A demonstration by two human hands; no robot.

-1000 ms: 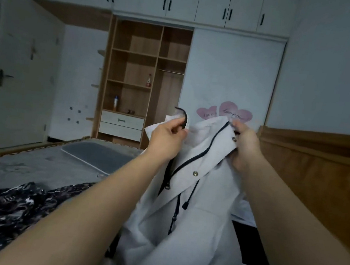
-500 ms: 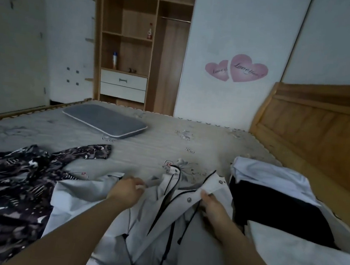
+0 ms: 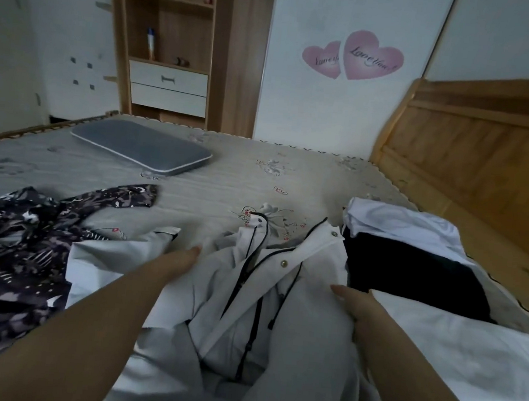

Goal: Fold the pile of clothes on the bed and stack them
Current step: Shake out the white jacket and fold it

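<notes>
On the bed (image 3: 225, 193), seen from the head camera, a white jacket (image 3: 279, 298) with dark zip trim and drawcords lies crumpled in front of the person. Left hand (image 3: 180, 260) rests flat on the jacket's left side, fingers straight and together, gripping nothing. Right hand (image 3: 356, 303) lies on the jacket's right side with fingers stretched out; whether the thumb pinches any cloth underneath cannot be told. To the left of the jacket sprawls a dark patterned garment (image 3: 9, 250), unfolded, touching the jacket's edge. To the right, against the wooden headboard (image 3: 472, 175), sit a black garment (image 3: 411, 272) and white clothes (image 3: 403, 223) over and beside it. Farther back on the mattress lies a flat grey pillow (image 3: 142, 146). Beyond the bed stand wooden shelves (image 3: 169, 29) with drawers, and two pink heart stickers (image 3: 354, 57) mark the white wardrobe door.
</notes>
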